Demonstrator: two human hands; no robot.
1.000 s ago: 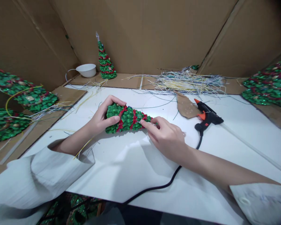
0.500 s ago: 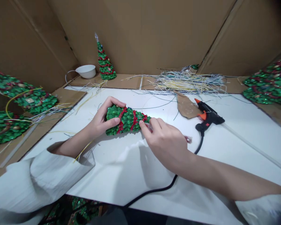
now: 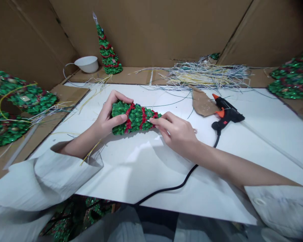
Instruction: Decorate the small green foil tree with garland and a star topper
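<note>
- Two hands on one tree (image 3: 136, 117), left of the frame's middle, lying on its side, narrow end to the right!
- Left hand (image 3: 107, 116) clamped around the wide base, thumb across the near face, fingers over the far side.
- Right hand (image 3: 179, 132) at the narrow end, fingertips touching by the last red garland (image 3: 154, 115); the hand covers the tip, so whether it pinches anything, I can't tell.
- White board (image 3: 141, 168) underneath, strands (image 3: 208, 75) heaped at the upper right.
- Glue gun (image 3: 227, 111) right of centre, orange nozzle beside a cardboard scrap (image 3: 204, 103), black cord (image 3: 171, 187) curving down to the bottom edge.
- Upper left, a second tree (image 3: 109, 57) standing upright, white cup (image 3: 87, 64) just beside it.
- More trees (image 3: 27, 95) at the left edge, another cut off at the right.
</note>
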